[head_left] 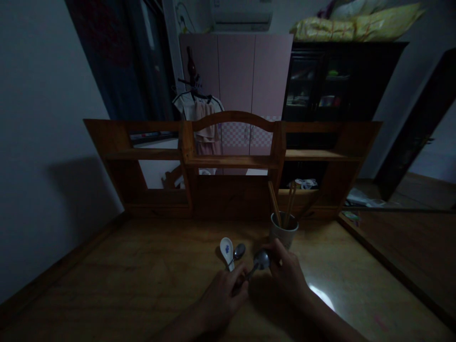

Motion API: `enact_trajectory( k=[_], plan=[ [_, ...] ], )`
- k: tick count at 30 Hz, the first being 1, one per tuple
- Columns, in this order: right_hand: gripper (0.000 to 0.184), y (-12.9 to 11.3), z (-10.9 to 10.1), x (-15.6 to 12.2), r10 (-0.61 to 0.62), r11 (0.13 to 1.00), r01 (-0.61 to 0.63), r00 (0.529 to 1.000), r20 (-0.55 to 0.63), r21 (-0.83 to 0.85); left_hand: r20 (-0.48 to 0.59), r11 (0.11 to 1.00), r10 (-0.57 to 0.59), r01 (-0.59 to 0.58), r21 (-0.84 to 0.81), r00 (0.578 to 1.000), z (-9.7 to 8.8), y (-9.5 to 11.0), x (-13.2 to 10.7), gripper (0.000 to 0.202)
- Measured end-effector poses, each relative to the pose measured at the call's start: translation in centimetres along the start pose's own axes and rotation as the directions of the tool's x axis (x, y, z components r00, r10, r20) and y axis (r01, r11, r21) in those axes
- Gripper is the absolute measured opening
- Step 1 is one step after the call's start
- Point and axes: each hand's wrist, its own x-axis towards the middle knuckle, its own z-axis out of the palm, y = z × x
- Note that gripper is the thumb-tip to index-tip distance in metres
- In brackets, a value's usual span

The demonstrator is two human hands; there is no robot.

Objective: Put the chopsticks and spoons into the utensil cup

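My left hand (pixel 226 292) is closed around the handle of a metal spoon (pixel 261 260), whose bowl points up and to the right. At the edge of that bowl, the fingers of my right hand (pixel 285 266) are pinched, gripping the spoon's rim. On the table just beyond my left hand lies a white ceramic soup spoon (pixel 225 247) with a blue mark. Beside it is a smaller metal spoon (pixel 239 250), its handle crossing toward the ceramic one. Behind my right hand stands a pale cup (pixel 284 232), partly hidden by it, holding several chopsticks (pixel 274 202).
The wooden table (pixel 160 266) has a low wooden shelf unit (pixel 231 161) along its back edge. A white wall (pixel 46 166) borders the left side. Beyond the shelf are a pink wardrobe (pixel 235 71), hanging clothes (pixel 206 116) and a dark cabinet (pixel 342 80). The room is dim.
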Motion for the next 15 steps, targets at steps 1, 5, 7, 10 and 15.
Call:
enact_trajectory(
  k=[1,5,7,10,15],
  plan=[
    [0.03,0.03,0.01,-0.01,-0.003,1.0,0.003,1.0,-0.004,-0.004,-0.001,1.0,-0.006,0.006,-0.004,1.0,-0.01,0.07,0.01,0.016],
    [0.031,0.06,0.03,0.01,-0.012,1.0,0.012,1.0,-0.004,-0.007,-0.033,0.999,-0.041,0.041,0.004,0.999,0.11,0.18,-0.02,0.019],
    [0.031,0.09,0.05,0.03,-0.012,1.0,0.012,1.0,-0.006,-0.01,-0.066,0.998,-0.054,0.055,0.018,0.996,0.19,0.22,-0.03,0.019],
    [0.03,0.18,0.1,0.03,-0.017,1.0,0.017,1.0,0.003,-0.003,-0.086,0.998,-0.054,0.056,0.022,0.995,0.22,0.31,0.0,0.02],
    [0.03,0.12,0.07,0.01,-0.026,1.0,0.026,1.0,-0.009,0.002,-0.083,0.999,-0.031,0.033,0.026,0.996,0.19,0.14,0.02,0.019]
  ],
)
